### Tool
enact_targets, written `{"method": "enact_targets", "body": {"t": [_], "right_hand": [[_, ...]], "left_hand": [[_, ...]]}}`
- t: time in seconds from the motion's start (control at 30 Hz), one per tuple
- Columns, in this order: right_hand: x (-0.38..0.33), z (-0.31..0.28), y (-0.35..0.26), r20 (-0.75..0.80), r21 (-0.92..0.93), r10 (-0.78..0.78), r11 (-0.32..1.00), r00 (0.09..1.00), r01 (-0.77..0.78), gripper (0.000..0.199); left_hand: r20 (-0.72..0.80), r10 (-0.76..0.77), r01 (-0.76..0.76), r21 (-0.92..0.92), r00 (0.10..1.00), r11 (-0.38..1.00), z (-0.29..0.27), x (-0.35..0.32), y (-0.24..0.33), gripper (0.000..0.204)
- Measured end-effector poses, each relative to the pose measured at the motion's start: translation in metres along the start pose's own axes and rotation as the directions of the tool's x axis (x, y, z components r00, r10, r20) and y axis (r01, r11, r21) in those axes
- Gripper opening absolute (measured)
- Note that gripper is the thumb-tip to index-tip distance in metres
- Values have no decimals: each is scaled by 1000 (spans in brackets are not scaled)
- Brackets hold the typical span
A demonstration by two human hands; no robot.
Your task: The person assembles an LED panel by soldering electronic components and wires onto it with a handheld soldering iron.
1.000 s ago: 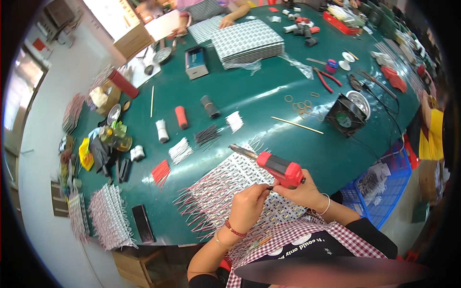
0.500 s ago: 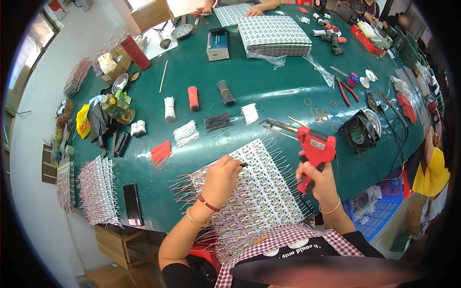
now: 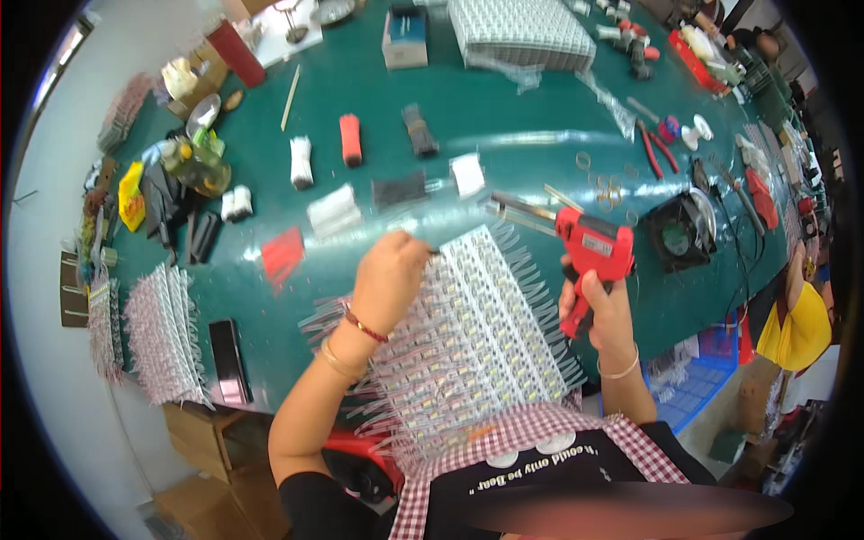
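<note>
My right hand [image 3: 605,310] is wrapped around the handle of a red soldering gun [image 3: 596,241], whose long metal tip points left above the table. A white panel of small circuit boards [image 3: 486,315] lies before me, with thin wires sticking out along both sides. Over its upper left edge, my left hand [image 3: 387,277] is closed in a pinch. A small dark piece shows at those fingertips, too blurred to name. Beyond the panel are loose piles of red wires [image 3: 283,256], white wires [image 3: 334,211] and black wires [image 3: 400,189].
Tied wire bundles [image 3: 350,141] stand farther back on the green table [image 3: 504,108]. To the right are red pliers [image 3: 656,149], rubber bands and a black fan [image 3: 677,232]. A phone [image 3: 230,360] and wired panels [image 3: 166,337] lie left. Stacked panels [image 3: 522,36] sit at the back.
My left hand has shifted left and slightly up, still pinched. The whole view has tilted downward and swung a little. The soldering gun stays in my right hand beside the panel.
</note>
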State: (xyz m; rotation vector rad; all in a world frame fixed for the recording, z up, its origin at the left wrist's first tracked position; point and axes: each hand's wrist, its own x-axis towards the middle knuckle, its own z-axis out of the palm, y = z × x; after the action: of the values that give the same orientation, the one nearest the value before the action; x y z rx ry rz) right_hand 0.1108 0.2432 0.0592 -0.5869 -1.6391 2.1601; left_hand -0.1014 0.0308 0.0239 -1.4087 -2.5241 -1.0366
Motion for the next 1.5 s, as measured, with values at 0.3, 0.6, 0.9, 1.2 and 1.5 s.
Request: {"method": "enact_targets", "body": {"t": [0.3, 0.6, 0.9, 1.2, 1.5], "right_hand": [[-7, -1, 14, -34, -9, 56, 998, 998, -56, 39], [-10, 6, 24, 64, -184, 102, 979, 993, -89, 36], [-11, 10, 30, 10, -189, 156, 970, 988, -151, 19], [-16, 9, 31, -23, -300, 211, 931, 977, -208, 26], [-23, 12, 32, -13, -326, 78, 942, 997, -78, 24]], "left_hand": [[-35, 56, -55, 23, 998, 998, 12, -8, -9, 17], [-1, 261, -258, 143, 965, 956, 26, -10, -15, 35], [31, 300, -302, 123, 953, 945, 32, -5, -20, 22], [48, 293, -297, 121, 955, 947, 32, -5, -21, 22], [19, 300, -300, 129, 954, 945, 33, -3, -19, 29]]}}
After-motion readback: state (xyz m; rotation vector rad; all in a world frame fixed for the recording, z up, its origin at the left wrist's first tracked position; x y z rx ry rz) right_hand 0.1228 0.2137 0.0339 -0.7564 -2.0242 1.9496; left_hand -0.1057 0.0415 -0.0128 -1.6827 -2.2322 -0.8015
